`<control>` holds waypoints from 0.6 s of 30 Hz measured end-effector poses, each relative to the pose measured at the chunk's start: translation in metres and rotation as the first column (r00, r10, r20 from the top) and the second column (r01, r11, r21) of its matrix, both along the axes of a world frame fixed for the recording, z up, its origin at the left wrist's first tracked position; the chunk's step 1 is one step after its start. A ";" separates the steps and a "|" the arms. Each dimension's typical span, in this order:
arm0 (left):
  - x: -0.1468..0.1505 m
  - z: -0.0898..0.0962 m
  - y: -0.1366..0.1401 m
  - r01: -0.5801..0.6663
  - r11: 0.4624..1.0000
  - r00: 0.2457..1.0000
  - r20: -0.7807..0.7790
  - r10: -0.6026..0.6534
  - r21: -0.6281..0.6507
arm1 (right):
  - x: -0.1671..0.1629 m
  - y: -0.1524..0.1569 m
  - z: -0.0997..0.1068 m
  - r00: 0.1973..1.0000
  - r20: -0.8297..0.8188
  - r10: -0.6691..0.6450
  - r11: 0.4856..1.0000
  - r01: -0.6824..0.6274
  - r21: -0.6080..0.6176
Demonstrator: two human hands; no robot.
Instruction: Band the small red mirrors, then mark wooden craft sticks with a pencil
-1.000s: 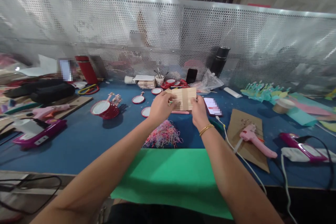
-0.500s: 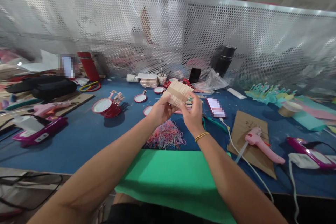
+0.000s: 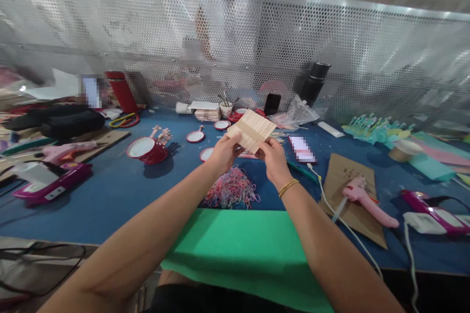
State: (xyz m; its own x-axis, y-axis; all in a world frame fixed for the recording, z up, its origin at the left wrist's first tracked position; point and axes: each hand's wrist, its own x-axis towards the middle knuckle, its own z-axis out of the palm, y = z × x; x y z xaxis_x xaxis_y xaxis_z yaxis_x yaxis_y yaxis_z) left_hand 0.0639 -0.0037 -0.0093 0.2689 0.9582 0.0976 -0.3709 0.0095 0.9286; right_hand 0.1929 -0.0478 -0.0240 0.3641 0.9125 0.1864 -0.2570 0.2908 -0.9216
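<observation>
Between my two hands is a flat bundle of pale wooden sticks (image 3: pixel 255 124) with a brown paper band across its middle. My left hand (image 3: pixel 224 155) grips the bundle's near left edge, thumb on top. My right hand (image 3: pixel 274 156) pinches its near right corner, a gold bracelet on that wrist. Below the hands a tangled heap of pink, red and blue elastic loops (image 3: pixel 233 188) lies on the blue table (image 3: pixel 121 200). A green sheet (image 3: pixel 238 239) hangs over the table's front edge, under my forearms.
Round red-rimmed pieces (image 3: pixel 147 150) are stacked at left. On the right, a pink glue gun (image 3: pixel 370 205) rests on cardboard (image 3: pixel 336 171), near a white cable and a phone (image 3: pixel 301 149). A black flask (image 3: pixel 314 85) stands before the perforated metal screen (image 3: pixel 235 29).
The bundle has tilted to show more of its top face. My right hand has shifted down from the bundle's right side to its near corner.
</observation>
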 end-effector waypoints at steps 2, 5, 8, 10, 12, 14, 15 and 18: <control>-0.003 -0.002 0.002 -0.165 0.960 0.961 -0.182 0.208 0.225 | -0.001 -0.001 0.002 0.999 -0.029 -0.036 0.999 0.036 -0.025; -0.007 0.000 0.000 -0.172 0.684 0.751 -0.355 0.556 0.709 | -0.003 -0.003 0.003 0.996 -0.043 -0.073 0.997 0.071 -0.030; -0.007 0.004 -0.005 0.080 0.465 0.634 -0.405 0.659 0.882 | -0.006 -0.005 0.003 0.998 -0.053 -0.044 0.999 0.043 -0.017; -0.006 0.005 -0.007 0.154 0.423 0.634 -0.418 0.651 0.893 | -0.008 -0.006 0.002 0.998 -0.057 -0.031 0.999 0.031 -0.008; -0.004 0.005 -0.007 0.171 0.418 0.641 -0.423 0.641 0.892 | -0.009 -0.005 -0.001 0.999 -0.046 -0.023 1.000 0.023 0.011; -0.004 0.004 -0.006 0.182 0.413 0.628 -0.428 0.649 0.892 | -0.010 -0.003 -0.005 1.000 -0.007 -0.015 0.999 0.016 0.040; -0.005 0.005 -0.007 0.192 0.408 0.616 -0.433 0.658 0.892 | -0.010 -0.002 -0.007 0.999 0.028 -0.019 0.998 0.018 0.055; -0.006 0.007 -0.009 0.245 0.399 0.562 -0.465 0.684 0.884 | -0.009 0.002 -0.014 0.985 0.158 -0.064 0.995 0.051 0.083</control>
State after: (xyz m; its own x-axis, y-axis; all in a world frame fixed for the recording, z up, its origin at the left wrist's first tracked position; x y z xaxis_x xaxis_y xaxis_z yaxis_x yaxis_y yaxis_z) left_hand 0.0576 -0.0122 -0.0024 0.4627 0.5069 0.7273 0.5277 -0.8167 0.2335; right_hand 0.1838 -0.0463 -0.0383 0.3755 0.8712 0.3161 -0.0890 0.3734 -0.9234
